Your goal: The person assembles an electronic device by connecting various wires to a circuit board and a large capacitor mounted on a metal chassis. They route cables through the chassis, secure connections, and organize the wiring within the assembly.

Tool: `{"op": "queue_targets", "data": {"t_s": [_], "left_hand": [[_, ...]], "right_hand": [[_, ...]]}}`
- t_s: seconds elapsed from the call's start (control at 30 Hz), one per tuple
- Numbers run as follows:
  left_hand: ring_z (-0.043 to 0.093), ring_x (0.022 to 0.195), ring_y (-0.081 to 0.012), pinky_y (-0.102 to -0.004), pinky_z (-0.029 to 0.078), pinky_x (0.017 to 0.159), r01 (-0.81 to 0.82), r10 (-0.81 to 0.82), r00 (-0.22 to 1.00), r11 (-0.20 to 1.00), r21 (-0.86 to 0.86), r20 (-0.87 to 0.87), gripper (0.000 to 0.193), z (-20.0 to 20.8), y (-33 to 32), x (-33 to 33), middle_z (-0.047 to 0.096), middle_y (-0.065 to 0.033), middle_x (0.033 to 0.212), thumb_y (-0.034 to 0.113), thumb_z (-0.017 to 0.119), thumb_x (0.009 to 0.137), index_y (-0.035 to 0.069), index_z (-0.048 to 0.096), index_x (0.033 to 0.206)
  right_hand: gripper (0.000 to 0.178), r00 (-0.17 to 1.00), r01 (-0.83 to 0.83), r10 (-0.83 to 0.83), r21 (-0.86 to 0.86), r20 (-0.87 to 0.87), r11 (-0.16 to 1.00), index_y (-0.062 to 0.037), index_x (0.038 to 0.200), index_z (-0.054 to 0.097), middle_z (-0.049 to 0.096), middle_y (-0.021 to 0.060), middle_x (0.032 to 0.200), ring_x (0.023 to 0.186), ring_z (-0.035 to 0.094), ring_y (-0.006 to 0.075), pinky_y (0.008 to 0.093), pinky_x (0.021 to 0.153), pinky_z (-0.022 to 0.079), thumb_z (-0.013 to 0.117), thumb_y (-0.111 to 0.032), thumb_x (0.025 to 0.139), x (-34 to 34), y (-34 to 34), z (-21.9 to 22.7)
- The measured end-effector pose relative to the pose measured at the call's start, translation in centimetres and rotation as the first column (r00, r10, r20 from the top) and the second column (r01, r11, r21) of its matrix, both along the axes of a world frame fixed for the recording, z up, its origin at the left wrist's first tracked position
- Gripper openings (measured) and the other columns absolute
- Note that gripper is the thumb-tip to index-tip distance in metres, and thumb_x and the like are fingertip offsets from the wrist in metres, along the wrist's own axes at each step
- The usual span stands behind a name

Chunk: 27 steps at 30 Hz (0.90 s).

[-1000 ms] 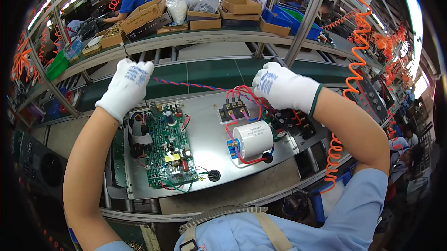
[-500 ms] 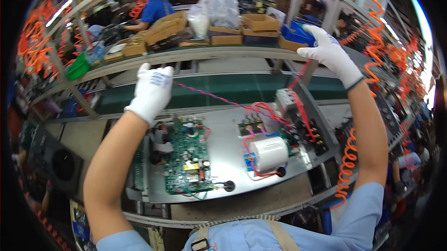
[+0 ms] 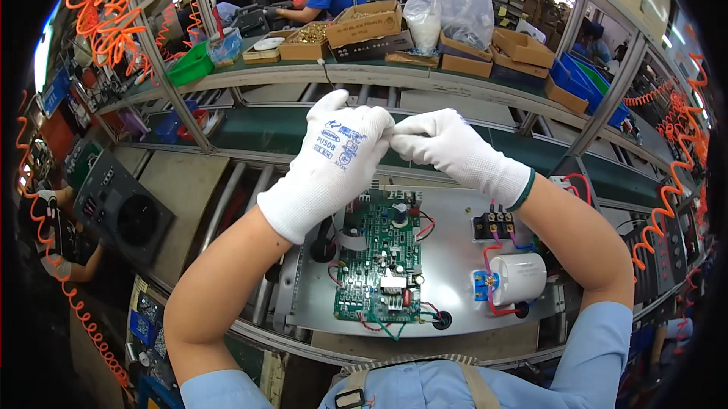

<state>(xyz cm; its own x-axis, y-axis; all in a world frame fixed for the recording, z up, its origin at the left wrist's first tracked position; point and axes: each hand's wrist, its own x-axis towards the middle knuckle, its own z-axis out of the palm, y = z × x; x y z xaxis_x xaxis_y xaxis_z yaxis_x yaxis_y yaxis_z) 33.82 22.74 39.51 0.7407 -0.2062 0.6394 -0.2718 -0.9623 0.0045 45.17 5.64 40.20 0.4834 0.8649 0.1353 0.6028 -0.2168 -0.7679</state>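
The left hand (image 3: 341, 144), curled, its grip hidden, now meets the right hand (image 3: 440, 140), pinched together on something I cannot tell: both work at one spot, above the green circuit board (image 3: 379, 272) and white cylinder (image 3: 518, 278); half a second earlier they are well apart

I've brought the right hand (image 3: 459, 153) in from the upper right to meet the left hand (image 3: 335, 157), fingertips together, just above centre. My view has swung left; the circuit board (image 3: 379, 261) and white cylinder (image 3: 519, 278) sit farther right.
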Motion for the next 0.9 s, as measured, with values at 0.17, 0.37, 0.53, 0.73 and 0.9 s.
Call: {"op": "queue_targets", "data": {"t_s": [0.17,0.37,0.53,0.73,0.9], "left_hand": [[0.067,0.093,-0.0307,-0.0399,0.048,0.095,-0.063,0.014,0.992,0.918,-0.392,-0.126,0.023,-1.0,1.0,0.9,0.069,-0.0161,0.099,0.0,0.056,0.084,-0.001,0.061,0.106],[0.066,0.097,-0.0282,-0.0384,0.049,0.092,-0.009,-0.058,0.986,0.921,-0.39,-0.159,0.031,-0.9,1.3,0.3,0.069,-0.0156,0.103,-0.001,0.055,0.084,-0.002,0.062,0.114],[0.064,0.099,-0.0268,-0.0377,0.046,0.095,-0.007,-0.076,0.976,0.927,-0.375,-0.205,0.031,-0.4,1.3,0.1,0.068,-0.0136,0.104,0.0,0.056,0.084,-0.001,0.064,0.114],[0.064,0.095,-0.028,-0.0385,0.045,0.092,0.003,-0.086,0.973,0.931,-0.365,-0.212,0.029,-0.1,1.4,0.0,0.068,-0.0136,0.101,0.001,0.056,0.085,-0.001,0.064,0.112],[0.063,0.097,-0.0288,-0.0391,0.045,0.092,-0.014,-0.064,0.976,0.937,-0.35,-0.209,0.028,-0.2,1.3,0.0,0.068,-0.0139,0.1,0.002,0.057,0.085,0.0,0.064,0.111]], "right_hand": [[0.019,0.663,0.056,0.404,-0.579,0.631,0.813,-0.0151,0.099,0.076,0.073,0.0111,0.089,0.085,0.071,0.0292,0.0393,0.077,0.055,0.065,-0.026,0.087,2.2,1.8,-1.1],[0.01,0.585,0.111,0.616,-0.805,0.527,0.583,-0.0167,0.086,0.074,0.069,0.0043,0.085,0.081,0.067,0.0243,0.0365,0.077,0.047,0.066,-0.022,0.082,1.7,4.2,-1.8],[0.008,0.568,0.119,0.683,-0.867,0.459,0.484,-0.0166,0.085,0.074,0.069,0.0027,0.084,0.079,0.067,0.0218,0.0344,0.078,0.046,0.067,-0.019,0.082,1.3,5.1,-0.8],[0.014,0.476,0.094,0.716,-0.839,0.511,0.536,-0.0122,0.095,0.073,0.07,0.0038,0.085,0.082,0.069,0.0209,0.0341,0.076,0.047,0.069,-0.018,0.083,0.9,4.8,-0.9],[0.015,0.564,0.13,0.646,-0.828,0.514,0.546,-0.0123,0.097,0.072,0.07,0.0049,0.087,0.083,0.069,0.0212,0.0341,0.075,0.048,0.07,-0.019,0.084,0.9,4.9,-1.5]]}}
